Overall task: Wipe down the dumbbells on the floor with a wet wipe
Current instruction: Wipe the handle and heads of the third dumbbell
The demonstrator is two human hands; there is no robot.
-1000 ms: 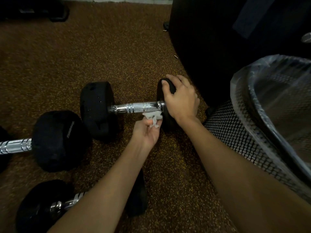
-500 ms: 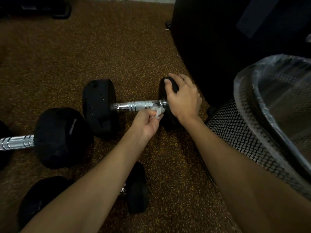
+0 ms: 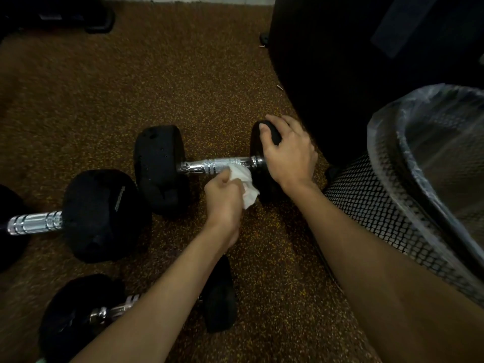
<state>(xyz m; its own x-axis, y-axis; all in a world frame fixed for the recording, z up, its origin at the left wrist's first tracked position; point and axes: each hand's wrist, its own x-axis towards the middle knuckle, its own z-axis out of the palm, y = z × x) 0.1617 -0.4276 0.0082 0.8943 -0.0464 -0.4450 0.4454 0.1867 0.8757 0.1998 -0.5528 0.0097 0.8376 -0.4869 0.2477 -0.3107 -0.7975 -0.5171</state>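
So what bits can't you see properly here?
Head view only.
The wiped dumbbell's right weight: mostly under the right hand.
The nearest dumbbell's handle: crossed by the left forearm.
The left dumbbell: cut off by the picture's left edge.
The lettering on it: too small.

three dumbbells i can count for sure down here: the far dumbbell, the middle dumbbell and the near dumbbell. each has one chrome handle. the far and near ones show two black heads apiece, while the middle one shows one full head and only a dark sliver of its second. one wet wipe. two hands, a left hand and a right hand. one mesh bin with one clear liner. two tiny loose pieces on the floor, a far bit and a nearer bit. one dark shape in the back corner, too dim to sort.
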